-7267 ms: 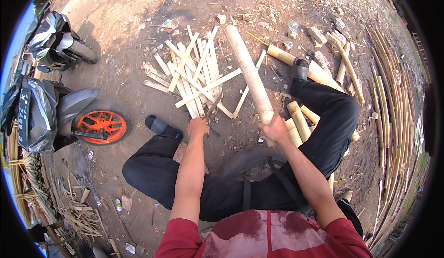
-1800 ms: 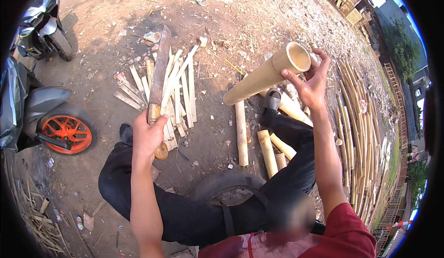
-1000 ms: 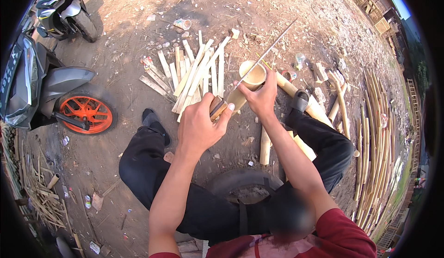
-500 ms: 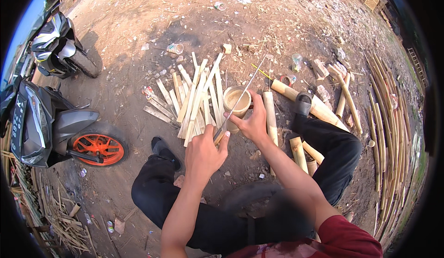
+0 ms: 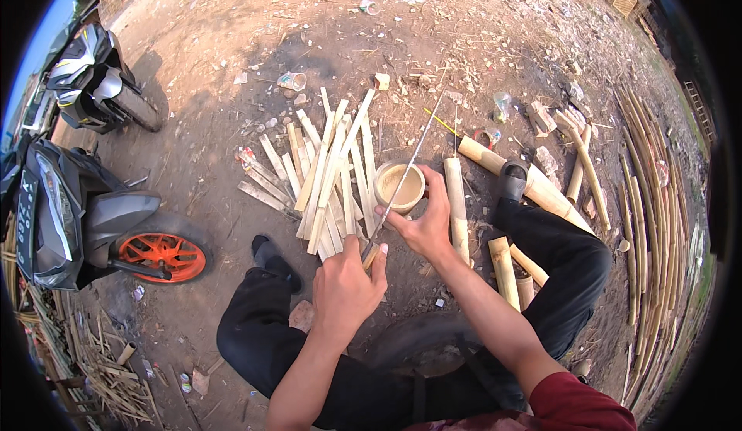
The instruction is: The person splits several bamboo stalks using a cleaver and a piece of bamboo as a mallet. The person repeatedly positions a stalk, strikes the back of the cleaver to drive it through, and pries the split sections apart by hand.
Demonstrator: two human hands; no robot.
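Observation:
My right hand [image 5: 423, 222] is curled round a short, hollow bamboo section [image 5: 418, 191], its round opening facing up. A long, thin rod-like tool [image 5: 418, 146] slants across that opening, past my right thumb and fingertips, pointing away from me. Its near end runs into my left hand [image 5: 349, 288], which is closed round what looks like a wooden handle [image 5: 371, 256]. Whether the tool is a blade or a plain rod I cannot tell. Just left of the bamboo section lies a loose pile of split bamboo strips [image 5: 331, 172].
Bamboo lengths [image 5: 456, 211] lie by my right foot, with short cut pieces [image 5: 504, 272] nearer my knee. Long poles [image 5: 657, 222] stretch along the far right. Two motorcycles stand at the left, one with an orange wheel [image 5: 164, 256]. Litter and stones dot the dirt.
Both my hands have shifted slightly toward me, and the bamboo section has come with my right hand. The thin tool still crosses its opening.

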